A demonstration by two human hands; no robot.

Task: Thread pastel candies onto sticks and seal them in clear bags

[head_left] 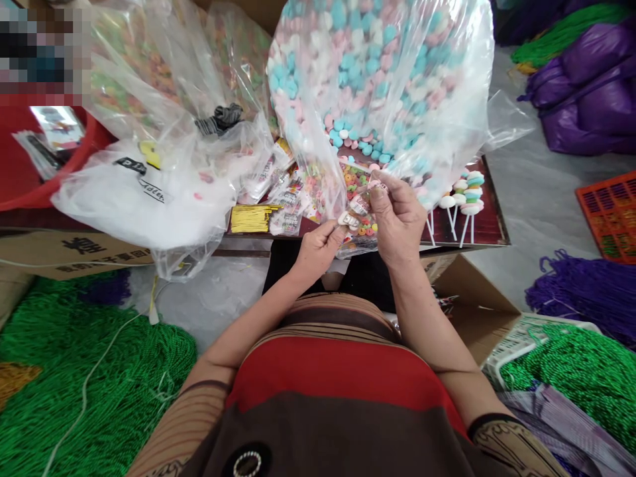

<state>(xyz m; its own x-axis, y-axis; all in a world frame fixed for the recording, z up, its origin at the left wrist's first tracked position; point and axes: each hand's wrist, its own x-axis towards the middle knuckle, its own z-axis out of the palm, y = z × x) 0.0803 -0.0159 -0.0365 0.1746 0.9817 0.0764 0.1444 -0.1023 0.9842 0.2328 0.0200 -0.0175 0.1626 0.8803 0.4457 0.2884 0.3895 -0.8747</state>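
Note:
My left hand [320, 253] pinches the lower end of a small printed clear wrapper [358, 204] with pale contents. At its upper end, the thumb and fingers of my right hand [400, 218] are closed on the same wrapper. Whether a stick is inside cannot be seen. Just beneath lies a clear bag of small coloured rings [368, 228]. Behind it stands a large clear bag of pink, white and blue candies [377, 73]. Several candy skewers on white sticks [472, 192] lie right of my right hand. Yellow twist ties [252, 218] and printed wrappers [287, 205] lie to the left.
Clear bags of coloured candy [163, 59] and a white plastic bag [144, 205] cover the table's left side. A red basin [94, 142] stands at far left. Below are green cord bundles [99, 371], a cardboard box [467, 305] and an orange crate [609, 215].

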